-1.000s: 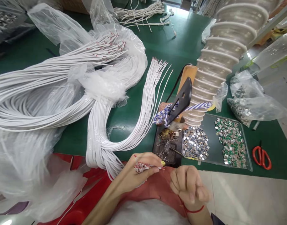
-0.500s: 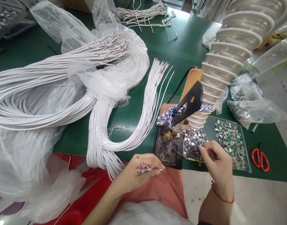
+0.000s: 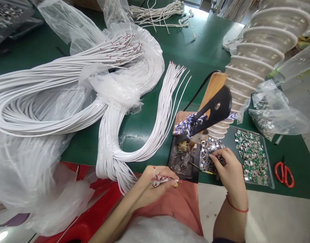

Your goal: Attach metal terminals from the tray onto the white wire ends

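Note:
My left hand [image 3: 157,184] is closed around a bundle of white cables [image 3: 158,180] with red wire tips, a few of which stick out past the thumb. My right hand [image 3: 227,167] has thumb and forefinger pinched together at the pile of small silvery metal connectors [image 3: 208,148]; whether a piece is between the fingertips is hidden. Just left of that pile is a dark soldering tray [image 3: 179,168] with wire scraps and solder bits. Above it leans a black metal bracket [image 3: 215,109] tied with blue-and-white cord [image 3: 184,126].
A ribbed clear hose [image 3: 258,54] comes down behind the pile. To the right are a tray of green-and-silver connectors [image 3: 253,155], red-handled scissors [image 3: 284,173] and bagged connectors [image 3: 268,118]. Thick bundles of white cable [image 3: 53,77] in plastic lie on the green table [image 3: 203,60].
My right hand has shifted left over the metal connectors, its fingertips still low at the pile. The left hand keeps its grip on the cables. The view has moved slightly.

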{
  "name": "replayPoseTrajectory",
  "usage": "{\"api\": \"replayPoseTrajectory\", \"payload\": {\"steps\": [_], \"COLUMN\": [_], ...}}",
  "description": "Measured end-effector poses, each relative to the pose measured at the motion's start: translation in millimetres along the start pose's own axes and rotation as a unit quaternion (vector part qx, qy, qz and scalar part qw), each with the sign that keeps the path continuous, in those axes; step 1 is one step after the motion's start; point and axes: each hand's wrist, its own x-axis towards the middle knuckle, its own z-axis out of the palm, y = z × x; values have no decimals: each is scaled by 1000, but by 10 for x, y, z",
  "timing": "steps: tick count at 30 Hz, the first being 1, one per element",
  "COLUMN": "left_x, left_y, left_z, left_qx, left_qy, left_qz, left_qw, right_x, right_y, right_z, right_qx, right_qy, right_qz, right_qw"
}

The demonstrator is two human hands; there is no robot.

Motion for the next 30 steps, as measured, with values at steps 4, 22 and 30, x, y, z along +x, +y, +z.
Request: {"api": "replayPoseTrajectory", "payload": {"steps": [4, 22, 30], "left_x": [-22, -12, 18], "left_y": [-8, -1, 27], "left_z": [11, -39, -17], "left_qx": [13, -5, -33], "left_qy": [8, 3, 22], "left_qz": [20, 80, 66], "left_qw": [1000, 997, 997], "right_x": [8, -445, -398], "right_y": [47, -682, -758], "right_z": [-31, 310, 346], "right_qx": [18, 535, 520], "right_qy": [3, -140, -167], "right_qz": [31, 95, 72], "right_qw": [999, 828, 834]}}
